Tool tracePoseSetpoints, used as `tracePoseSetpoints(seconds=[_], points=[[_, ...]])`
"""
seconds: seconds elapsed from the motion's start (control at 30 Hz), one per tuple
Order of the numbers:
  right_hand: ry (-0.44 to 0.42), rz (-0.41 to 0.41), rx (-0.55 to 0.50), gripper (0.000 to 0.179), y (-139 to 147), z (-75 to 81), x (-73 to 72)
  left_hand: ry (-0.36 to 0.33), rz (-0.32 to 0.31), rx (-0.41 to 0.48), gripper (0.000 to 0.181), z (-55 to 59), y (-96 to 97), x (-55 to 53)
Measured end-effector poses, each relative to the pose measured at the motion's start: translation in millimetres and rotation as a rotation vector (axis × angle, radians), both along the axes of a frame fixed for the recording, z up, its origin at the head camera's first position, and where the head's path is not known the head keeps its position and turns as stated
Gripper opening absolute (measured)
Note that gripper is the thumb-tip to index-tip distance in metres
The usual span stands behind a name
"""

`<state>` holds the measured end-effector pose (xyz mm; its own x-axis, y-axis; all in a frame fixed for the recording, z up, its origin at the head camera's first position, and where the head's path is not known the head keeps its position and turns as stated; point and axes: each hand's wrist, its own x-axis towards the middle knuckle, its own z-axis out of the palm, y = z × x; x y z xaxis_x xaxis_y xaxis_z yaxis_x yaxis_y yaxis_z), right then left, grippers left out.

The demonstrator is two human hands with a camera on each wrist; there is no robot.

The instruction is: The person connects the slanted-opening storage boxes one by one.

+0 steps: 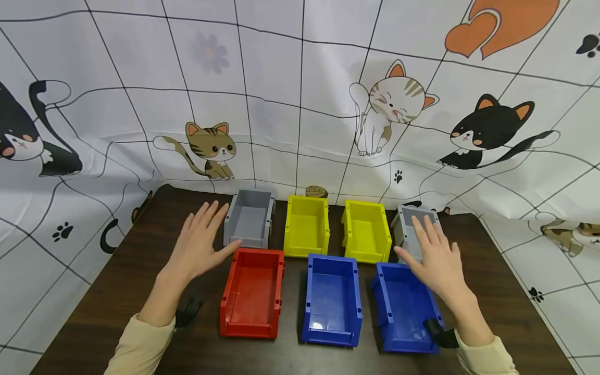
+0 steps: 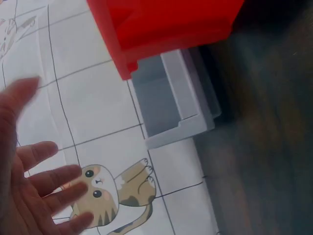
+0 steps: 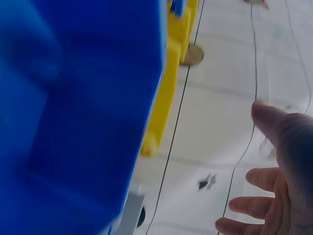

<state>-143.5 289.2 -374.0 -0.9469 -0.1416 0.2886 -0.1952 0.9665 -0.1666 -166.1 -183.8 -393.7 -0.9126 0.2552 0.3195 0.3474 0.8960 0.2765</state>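
My left hand (image 1: pixel 199 242) hovers with fingers spread, left of the red bin (image 1: pixel 253 291) and the left grey bin (image 1: pixel 248 219). Nothing is in it. In the left wrist view its fingers are apart, clear of the red bin (image 2: pixel 171 24). My right hand (image 1: pixel 436 260) is held over the right grey bin (image 1: pixel 400 229) and the far end of the right blue bin (image 1: pixel 408 312), hiding part of both. Its fingers are extended and hold nothing. The right wrist view shows the hand apart from a blue bin (image 3: pixel 98 112).
Between the grey bins stand two yellow bins (image 1: pixel 307 226). A middle blue bin (image 1: pixel 333 302) sits right of the red one. All stand on a dark wooden table (image 1: pixel 187 344), backed by a white grid-patterned cloth (image 1: pixel 272 120) with cartoon cats.
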Motion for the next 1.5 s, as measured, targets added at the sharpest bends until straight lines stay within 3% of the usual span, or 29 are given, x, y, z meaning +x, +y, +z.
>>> tracePoseSetpoints(seconds=[0.17,0.3,0.5,0.73,0.93,1.27,1.5], points=[[0.079,0.078,-0.062,0.068,-24,-3.7,8.6,0.052,-0.075,0.055,0.068,-7.1,-1.9,10.7],[0.088,0.138,-0.153,0.057,-44,-9.1,15.4,0.043,-0.117,0.108,0.063,-13.8,-2.5,20.7],[0.021,0.159,-0.235,0.046,-72,-17.1,23.9,0.012,-0.161,0.16,0.058,-22.4,-1.9,35.7],[-0.137,0.097,-0.254,0.042,-91,-25.5,29.6,-0.062,-0.192,0.202,0.06,-32.9,1.1,48.2],[-0.208,0.079,-0.295,0.041,-100,-30.8,30.4,-0.107,-0.203,0.218,0.061,-40.1,2.6,52.8],[-0.319,0.047,-0.307,0.056,-109,-35.9,29.6,-0.151,-0.222,0.258,0.058,-49.4,0.6,54.3],[-0.307,0.049,-0.336,0.058,-110,-38.4,26.4,-0.138,-0.245,0.298,0.058,-53.3,-1.1,52.6]])
